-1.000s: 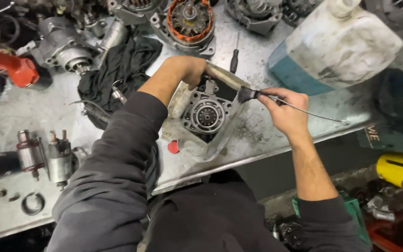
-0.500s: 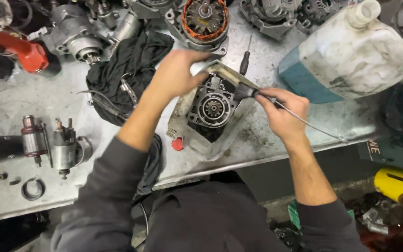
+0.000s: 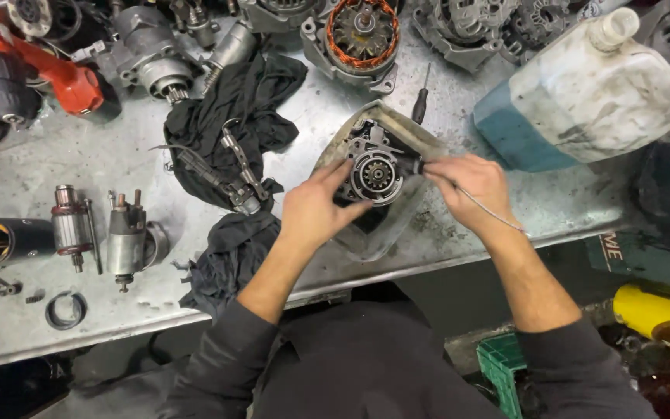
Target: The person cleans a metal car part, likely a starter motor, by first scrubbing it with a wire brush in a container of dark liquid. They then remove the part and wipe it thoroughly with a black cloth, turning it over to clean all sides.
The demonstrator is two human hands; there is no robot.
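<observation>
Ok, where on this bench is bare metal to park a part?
Bare patches: between the orange tool and the small motor parts; the front edge by the black ring; the strip below the plastic jug, beside the right hand. Crowded: the back row, the black rag, and around the housing at the left hand.

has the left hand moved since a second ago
Yes. The left hand came off the far side of the motor housing, the side toward the white jug, and now rests on its near left side, closer to the bench edge.
</observation>
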